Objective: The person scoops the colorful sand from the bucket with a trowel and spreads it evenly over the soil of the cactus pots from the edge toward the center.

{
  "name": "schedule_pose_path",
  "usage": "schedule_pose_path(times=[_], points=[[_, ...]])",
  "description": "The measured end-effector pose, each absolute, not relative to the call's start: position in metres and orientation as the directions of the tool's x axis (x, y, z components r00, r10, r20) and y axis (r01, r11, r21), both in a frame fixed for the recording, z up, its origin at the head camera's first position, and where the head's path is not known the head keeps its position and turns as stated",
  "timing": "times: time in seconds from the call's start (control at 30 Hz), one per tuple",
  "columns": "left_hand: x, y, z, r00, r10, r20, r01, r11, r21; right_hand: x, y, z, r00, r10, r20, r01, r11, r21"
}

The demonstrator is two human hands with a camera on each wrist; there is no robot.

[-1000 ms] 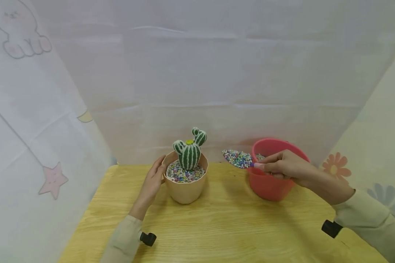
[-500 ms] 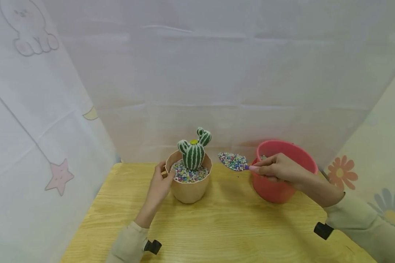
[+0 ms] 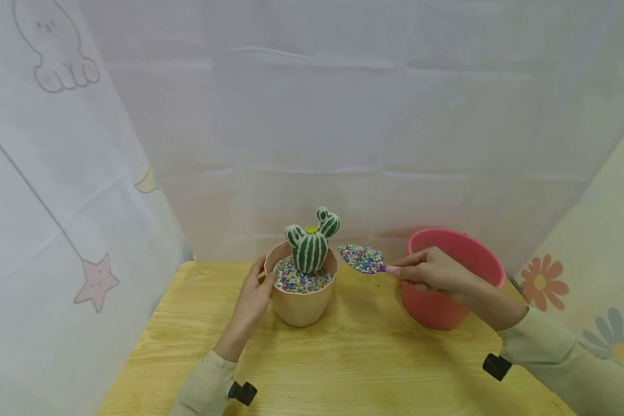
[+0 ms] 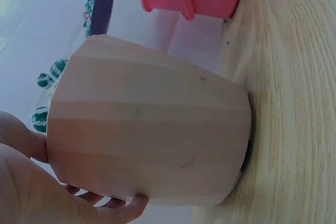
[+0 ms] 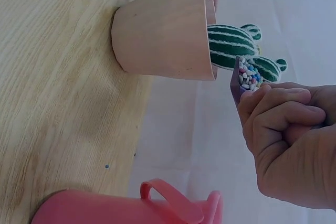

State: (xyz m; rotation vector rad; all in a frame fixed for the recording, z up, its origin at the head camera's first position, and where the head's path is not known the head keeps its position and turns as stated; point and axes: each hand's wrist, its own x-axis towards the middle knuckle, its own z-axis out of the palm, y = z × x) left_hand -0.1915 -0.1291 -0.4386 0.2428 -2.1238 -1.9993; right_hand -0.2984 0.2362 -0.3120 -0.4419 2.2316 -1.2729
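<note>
A beige pot [image 3: 301,303] stands on the wooden table [image 3: 353,364], holding a green striped toy cactus [image 3: 312,245] set in coloured pebbles [image 3: 299,280]. My left hand [image 3: 255,294] grips the pot's left side, thumb at the rim; the left wrist view shows fingers curled round the pot [image 4: 147,129]. My right hand [image 3: 429,271] pinches the handle of a purple spoon [image 3: 364,259] heaped with coloured pebbles, held level just right of the pot's rim. The right wrist view shows the spoon [image 5: 242,80] close beside the cactus [image 5: 236,43].
A red bucket [image 3: 455,280] stands at the right of the table, behind my right hand. White cloth with cartoon prints hangs behind and at both sides. The table's near part lies in front of the pot.
My right hand has carried the loaded spoon leftward from the red bucket's rim to just beside the pot. My left hand has stayed on the pot.
</note>
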Motion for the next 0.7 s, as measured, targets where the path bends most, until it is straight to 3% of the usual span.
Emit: schedule_pose_path(times=[0.7], points=[[-0.194, -0.122, -0.454, -0.938, -0.345, 0.012, 0.031, -0.05, 0.998, -0.336, 0.218, -0.317, -0.731, -0.629, -0.264, -0.09, 0.472, -0.877]])
